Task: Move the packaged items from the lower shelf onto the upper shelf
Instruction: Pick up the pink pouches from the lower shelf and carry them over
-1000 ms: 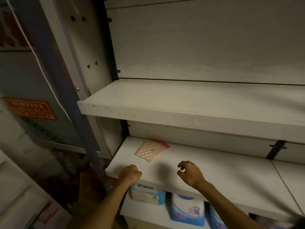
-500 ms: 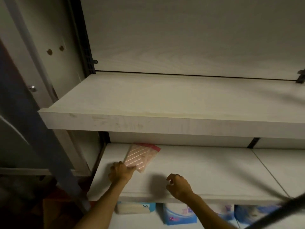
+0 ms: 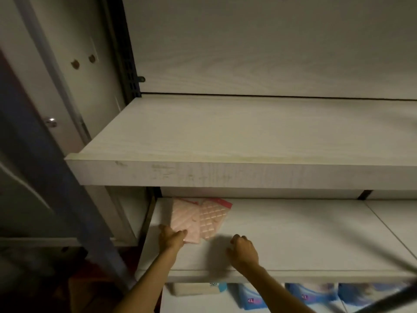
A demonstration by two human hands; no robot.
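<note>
Packets lying at the left end of the lower shelf, left hand pinching the near corner of one.

Two pink packets are overlapping there, one partly covering the other, and the left hand is gripping the pale one at its bottom edge. The right hand is resting loosely curled on the shelf just beside them, holding nothing. Lifting well likely means peeling the gripped packet clear without dragging its neighbour, then clearing the front lip of the upper shelf.

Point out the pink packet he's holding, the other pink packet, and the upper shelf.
held pink packet (image 3: 184, 219): head view, ribbed face.
second pink packet (image 3: 213, 216): head view, quilted face.
upper shelf (image 3: 225, 175): head view, front edge.
</note>
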